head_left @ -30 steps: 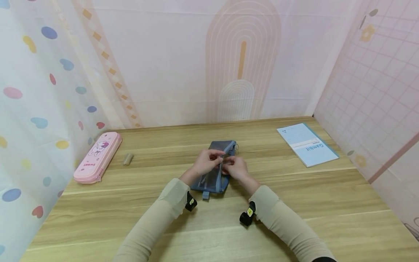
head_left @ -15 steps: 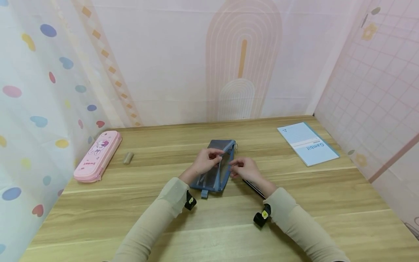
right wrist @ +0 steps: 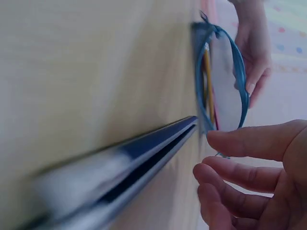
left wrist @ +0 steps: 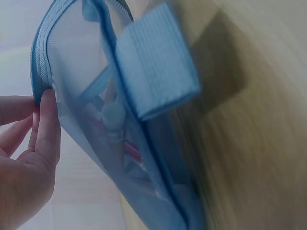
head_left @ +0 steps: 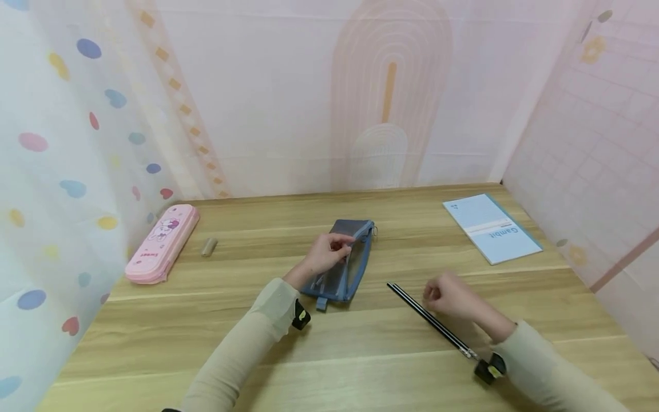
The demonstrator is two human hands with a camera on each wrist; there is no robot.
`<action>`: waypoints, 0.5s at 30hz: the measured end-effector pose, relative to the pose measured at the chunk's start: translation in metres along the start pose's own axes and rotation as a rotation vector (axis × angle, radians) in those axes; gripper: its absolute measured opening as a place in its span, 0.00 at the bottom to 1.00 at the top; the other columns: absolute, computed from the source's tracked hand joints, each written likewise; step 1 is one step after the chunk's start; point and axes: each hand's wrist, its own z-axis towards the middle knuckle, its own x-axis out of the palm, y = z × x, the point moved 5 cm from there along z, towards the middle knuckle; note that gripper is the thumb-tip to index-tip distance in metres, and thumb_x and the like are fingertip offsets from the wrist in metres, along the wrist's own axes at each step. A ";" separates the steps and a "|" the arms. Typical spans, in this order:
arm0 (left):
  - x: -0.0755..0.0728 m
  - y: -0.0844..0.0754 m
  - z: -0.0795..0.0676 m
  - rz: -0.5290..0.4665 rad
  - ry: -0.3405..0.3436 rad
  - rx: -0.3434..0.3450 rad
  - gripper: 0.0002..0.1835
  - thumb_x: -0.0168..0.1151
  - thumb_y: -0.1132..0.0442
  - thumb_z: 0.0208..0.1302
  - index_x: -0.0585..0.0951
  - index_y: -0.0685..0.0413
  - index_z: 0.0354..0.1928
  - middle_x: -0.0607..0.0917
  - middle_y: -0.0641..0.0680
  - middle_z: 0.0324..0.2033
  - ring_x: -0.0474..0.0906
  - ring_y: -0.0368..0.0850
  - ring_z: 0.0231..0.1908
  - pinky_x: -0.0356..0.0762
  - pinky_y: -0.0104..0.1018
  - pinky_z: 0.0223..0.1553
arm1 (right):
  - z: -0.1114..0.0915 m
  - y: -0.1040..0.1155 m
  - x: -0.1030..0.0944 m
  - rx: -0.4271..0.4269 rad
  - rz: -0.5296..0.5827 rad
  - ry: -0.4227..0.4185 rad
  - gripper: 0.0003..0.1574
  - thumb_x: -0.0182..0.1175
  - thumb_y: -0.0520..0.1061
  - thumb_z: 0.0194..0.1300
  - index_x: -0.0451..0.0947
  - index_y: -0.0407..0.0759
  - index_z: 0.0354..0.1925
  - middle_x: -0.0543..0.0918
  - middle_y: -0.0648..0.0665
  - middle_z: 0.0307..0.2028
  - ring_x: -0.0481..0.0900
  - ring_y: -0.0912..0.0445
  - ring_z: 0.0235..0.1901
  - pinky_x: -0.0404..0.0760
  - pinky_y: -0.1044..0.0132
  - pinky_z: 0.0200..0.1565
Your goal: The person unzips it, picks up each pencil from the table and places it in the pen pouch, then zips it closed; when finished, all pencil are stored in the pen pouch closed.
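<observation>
My left hand (head_left: pixel 323 253) pinches the zipped edge of a blue mesh pencil case (head_left: pixel 336 286) between thumb and fingers, lifting one side so its mouth gapes. Inside it, a yellow pencil (right wrist: pixel 207 81) shows in the right wrist view, and a pinkish-red stick (left wrist: pixel 133 151) shows through the mesh in the left wrist view. To the right, my right hand (head_left: pixel 458 300) hovers with loosely bent fingers and nothing between them. Just left of and below it, two slim black pencils (head_left: pixel 427 316) with silvery ends lie side by side on the table, slanting toward my right wrist.
A pink hard pencil box (head_left: pixel 162 243) with a cartoon print lies at the left of the wooden table (head_left: pixel 350 372). Near it is a small tan cylinder (head_left: pixel 209 247). A light blue notebook (head_left: pixel 492 228) lies at the back right. Printed curtains surround the table.
My right hand has left the pencil case and moved right and toward me, uncovering the two black pencils. My left hand keeps its pinch, and the head view has shifted slightly.
</observation>
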 end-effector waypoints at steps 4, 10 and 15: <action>0.000 0.002 0.001 0.001 -0.008 0.012 0.15 0.53 0.71 0.60 0.76 0.68 0.48 0.78 0.63 0.30 0.73 0.40 0.26 0.79 0.36 0.29 | -0.024 -0.008 0.002 -0.016 -0.071 0.021 0.05 0.66 0.41 0.46 0.79 0.42 0.25 0.77 0.53 0.19 0.70 0.65 0.20 0.70 0.74 0.23; -0.001 0.002 0.003 0.016 0.000 0.016 0.15 0.52 0.71 0.60 0.76 0.68 0.49 0.79 0.65 0.32 0.74 0.40 0.26 0.78 0.32 0.28 | -0.039 -0.014 0.011 0.023 -0.070 0.016 0.08 0.66 0.41 0.47 0.78 0.42 0.29 0.75 0.55 0.20 0.69 0.67 0.21 0.69 0.74 0.24; 0.000 0.003 0.003 0.019 -0.003 0.016 0.15 0.52 0.71 0.60 0.76 0.68 0.49 0.79 0.69 0.37 0.75 0.42 0.26 0.79 0.40 0.30 | -0.041 -0.017 0.014 0.031 -0.042 -0.025 0.09 0.63 0.38 0.49 0.78 0.39 0.33 0.74 0.54 0.20 0.66 0.66 0.19 0.67 0.74 0.22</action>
